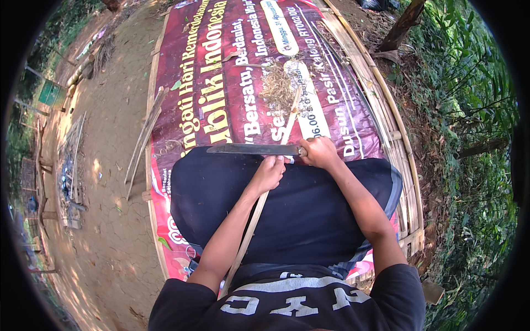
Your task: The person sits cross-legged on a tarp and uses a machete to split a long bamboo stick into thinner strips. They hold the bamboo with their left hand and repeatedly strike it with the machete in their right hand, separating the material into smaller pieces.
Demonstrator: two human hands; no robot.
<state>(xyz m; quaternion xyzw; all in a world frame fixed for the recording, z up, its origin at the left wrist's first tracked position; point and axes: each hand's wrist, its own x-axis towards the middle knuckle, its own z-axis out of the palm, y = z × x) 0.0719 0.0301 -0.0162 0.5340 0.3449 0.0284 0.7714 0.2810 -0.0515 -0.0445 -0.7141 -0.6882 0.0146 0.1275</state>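
Note:
My left hand [270,173] is closed around a long pale bamboo strip [251,227], which slants from beside my left forearm up and away to the right. In my right hand [320,152] is the handle of a machete [251,149]. Its long dark blade points left and lies crosswise over the strip, just beyond my left hand. Whether the edge bites into the strip, I cannot tell. A heap of thin curled shavings [277,88] lies around the strip's far end, on a red printed banner [221,124]. My legs, in dark cloth, are folded beneath my hands.
The banner covers a bamboo-slat platform, whose pole edge [406,149] runs along the right. Several split bamboo strips [146,132] lie over its left edge. Bare earth [107,182] stretches to the left. Green plants [475,187] and a tree trunk [402,27] stand at right.

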